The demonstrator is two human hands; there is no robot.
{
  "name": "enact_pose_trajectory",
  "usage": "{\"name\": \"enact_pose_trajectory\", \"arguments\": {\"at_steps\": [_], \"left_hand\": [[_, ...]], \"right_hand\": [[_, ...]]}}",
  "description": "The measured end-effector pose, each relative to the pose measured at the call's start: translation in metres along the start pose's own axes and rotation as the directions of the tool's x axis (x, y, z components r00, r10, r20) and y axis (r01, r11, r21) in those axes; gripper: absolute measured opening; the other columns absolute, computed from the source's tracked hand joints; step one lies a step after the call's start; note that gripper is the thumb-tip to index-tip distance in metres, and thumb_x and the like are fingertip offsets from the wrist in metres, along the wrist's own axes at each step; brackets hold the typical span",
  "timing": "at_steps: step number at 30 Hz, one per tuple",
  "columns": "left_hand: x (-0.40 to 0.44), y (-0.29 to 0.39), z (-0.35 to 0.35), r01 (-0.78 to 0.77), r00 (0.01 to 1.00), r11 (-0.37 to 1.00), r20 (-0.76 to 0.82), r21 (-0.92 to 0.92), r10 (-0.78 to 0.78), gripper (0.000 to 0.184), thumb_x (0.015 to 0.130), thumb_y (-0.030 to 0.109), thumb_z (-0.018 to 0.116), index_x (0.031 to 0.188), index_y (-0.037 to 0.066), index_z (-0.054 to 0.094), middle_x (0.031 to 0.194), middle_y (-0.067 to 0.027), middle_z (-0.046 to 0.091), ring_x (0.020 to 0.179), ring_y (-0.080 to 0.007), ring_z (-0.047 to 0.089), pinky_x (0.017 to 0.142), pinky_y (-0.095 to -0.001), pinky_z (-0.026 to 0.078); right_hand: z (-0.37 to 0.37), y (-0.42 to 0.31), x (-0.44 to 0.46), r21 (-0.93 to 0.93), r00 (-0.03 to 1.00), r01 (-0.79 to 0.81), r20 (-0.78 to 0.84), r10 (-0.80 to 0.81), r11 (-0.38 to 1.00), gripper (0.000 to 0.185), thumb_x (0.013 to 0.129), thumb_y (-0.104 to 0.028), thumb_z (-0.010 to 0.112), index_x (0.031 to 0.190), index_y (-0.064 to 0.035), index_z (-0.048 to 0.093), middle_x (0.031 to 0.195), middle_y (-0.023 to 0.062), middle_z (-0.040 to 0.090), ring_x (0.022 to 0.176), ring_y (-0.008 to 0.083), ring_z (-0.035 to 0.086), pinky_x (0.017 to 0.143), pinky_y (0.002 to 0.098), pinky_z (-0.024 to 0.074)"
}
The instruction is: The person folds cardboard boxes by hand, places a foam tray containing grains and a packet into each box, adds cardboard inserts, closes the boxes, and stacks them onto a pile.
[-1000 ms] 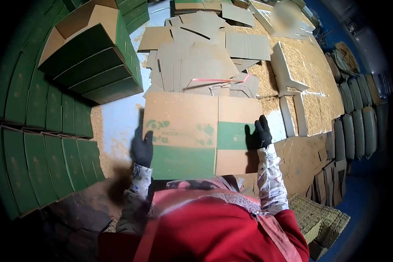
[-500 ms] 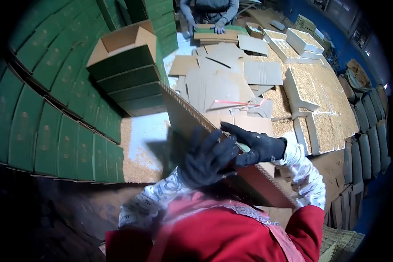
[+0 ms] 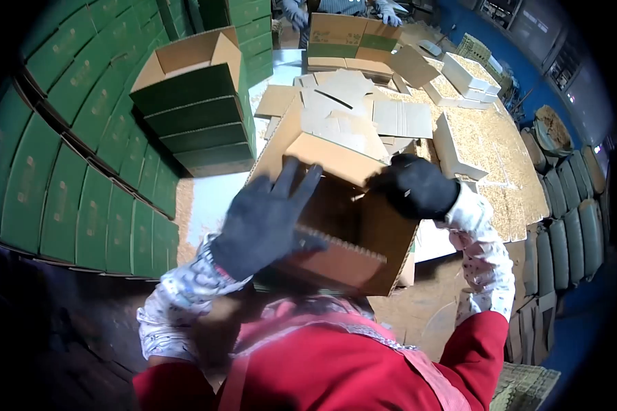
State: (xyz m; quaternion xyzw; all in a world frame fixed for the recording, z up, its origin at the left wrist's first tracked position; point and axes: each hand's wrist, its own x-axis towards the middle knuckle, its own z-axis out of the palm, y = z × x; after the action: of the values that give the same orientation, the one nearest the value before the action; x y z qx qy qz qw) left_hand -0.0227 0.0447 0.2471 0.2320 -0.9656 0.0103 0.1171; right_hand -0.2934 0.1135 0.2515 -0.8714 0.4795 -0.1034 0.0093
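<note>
An opened-out cardboard box (image 3: 337,154) stands in front of my body, its mouth facing up and its flaps raised. My left hand (image 3: 264,216), in a dark glove, lies over the box's left side with its fingers spread. My right hand (image 3: 415,186), also dark-gloved, is closed at the right end of the far flap; its fingertips are partly hidden, and it appears to grip that flap. The inside of the box is dark. Flat cardboard sheets (image 3: 403,119) lie just beyond it.
Green boxes (image 3: 55,212) are stacked along the left, with an open-topped stack (image 3: 199,106) nearer the middle. White trays of shavings (image 3: 490,154) lie at the right. A co-worker's gloved hand (image 3: 389,14) touches a carton (image 3: 336,35) at the far end. Grey bundles (image 3: 572,198) stand far right.
The flat folded carton has been opened into a box. My hands have moved apart, the left one spreading its fingers. At the far end, the co-worker's carton now stands upright.
</note>
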Motion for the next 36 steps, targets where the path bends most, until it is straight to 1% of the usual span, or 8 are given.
{"name": "enact_pose_trajectory", "arguments": {"at_steps": [8,11,13,16,22,26,30,36], "left_hand": [[0.018,-0.006,0.016,-0.028,0.935,0.998,0.355,0.058,0.006,0.052,0.07,0.028,0.067,0.114,0.004,0.052,0.115,-0.0152,0.051,0.109,-0.0231,0.046,0.097,-0.0423,0.03],[-0.003,-0.043,0.001,0.089,0.885,0.835,-0.342,-0.544,-0.317,0.041,0.072,0.035,0.066,0.096,0.003,0.059,0.094,-0.0099,0.058,0.087,-0.0201,0.055,0.09,-0.0384,0.037],[-0.005,-0.055,0.024,0.576,0.805,0.6,0.257,-0.555,-0.535,0.06,0.072,0.037,0.067,0.117,0.003,0.047,0.112,-0.0134,0.052,0.103,-0.0256,0.05,0.092,-0.0355,0.037],[0.0,0.025,0.082,-0.047,0.995,0.981,-0.09,-0.187,0.031,0.077,0.076,0.045,0.054,0.136,0.008,0.023,0.137,-0.0185,0.026,0.129,-0.0282,0.023,0.104,-0.0488,0.012],[-0.031,-0.088,0.104,0.346,0.874,0.735,-0.084,-0.583,-0.478,0.066,0.074,0.017,0.065,0.13,0.002,0.032,0.125,-0.0179,0.042,0.114,-0.0306,0.041,0.092,-0.0377,0.037],[-0.057,-0.08,0.118,0.136,0.941,-0.072,0.152,-0.988,-0.301,0.043,0.089,0.018,0.044,0.128,0.003,0.033,0.123,-0.0142,0.045,0.106,-0.0229,0.05,0.086,-0.0338,0.045],[-0.073,-0.01,0.184,0.171,0.867,0.349,0.309,-0.921,0.39,0.032,0.085,0.012,0.05,0.116,0.002,0.051,0.111,-0.0118,0.055,0.101,-0.0215,0.052,0.087,-0.0293,0.042],[0.015,-0.024,0.045,0.266,0.887,0.738,-0.143,-0.62,-0.44,0.034,0.081,0.011,0.049,0.113,-0.001,0.051,0.108,-0.0161,0.056,0.097,-0.0229,0.054,0.085,-0.033,0.041]], "right_hand": [[0.093,-0.01,0.085,0.07,0.919,0.02,-0.395,0.009,0.997,0.032,0.074,-0.022,0.057,0.103,-0.0089,0.056,0.097,0.0119,0.059,0.089,0.0281,0.055,0.076,0.0368,0.0445],[0.117,-0.007,0.084,0.078,0.889,0.002,-0.456,0.034,0.997,0.041,0.076,-0.017,0.058,0.114,-0.0061,0.048,0.113,0.0172,0.05,0.098,0.0326,0.051,0.085,0.0396,0.0414],[0.105,-0.012,0.083,0.438,0.708,-0.091,-0.603,0.368,0.894,0.04,0.076,-0.015,0.057,0.113,-0.0044,0.048,0.114,0.0192,0.049,0.098,0.032,0.051,0.086,0.0376,0.0407],[0.094,0.011,0.063,0.229,0.444,-0.233,-0.84,0.313,0.945,0.039,0.079,-0.015,0.055,0.116,-0.0033,0.046,0.114,0.0194,0.048,0.101,0.0315,0.05,0.086,0.0339,0.041],[0.277,0.028,-0.084,0.914,0.51,-0.011,0.353,0.784,-0.405,0.044,0.087,-0.014,0.049,0.126,-0.0009,0.037,0.108,0.0095,0.052,0.098,0.019,0.052,0.083,0.0297,0.0436],[0.122,-0.066,0.005,0.973,0.596,-0.11,-0.097,0.797,0.201,0.051,0.085,-0.008,0.048,0.132,-0.0032,0.03,0.088,0.0057,0.056,0.079,0.0118,0.054,0.07,0.0258,0.046],[0.061,-0.035,-0.004,0.594,0.924,-0.322,0.027,0.382,0.737,0.062,0.072,-0.008,0.052,0.131,-0.0098,0.034,0.078,0.0157,0.06,0.066,0.0292,0.059,0.063,0.0351,0.0493],[0.07,-0.041,-0.027,0.608,0.974,-0.178,0.223,0.048,0.774,0.049,0.075,-0.011,0.049,0.123,-0.0153,0.044,0.078,0.0198,0.061,0.071,0.0347,0.06,0.068,0.0431,0.0476]]}}
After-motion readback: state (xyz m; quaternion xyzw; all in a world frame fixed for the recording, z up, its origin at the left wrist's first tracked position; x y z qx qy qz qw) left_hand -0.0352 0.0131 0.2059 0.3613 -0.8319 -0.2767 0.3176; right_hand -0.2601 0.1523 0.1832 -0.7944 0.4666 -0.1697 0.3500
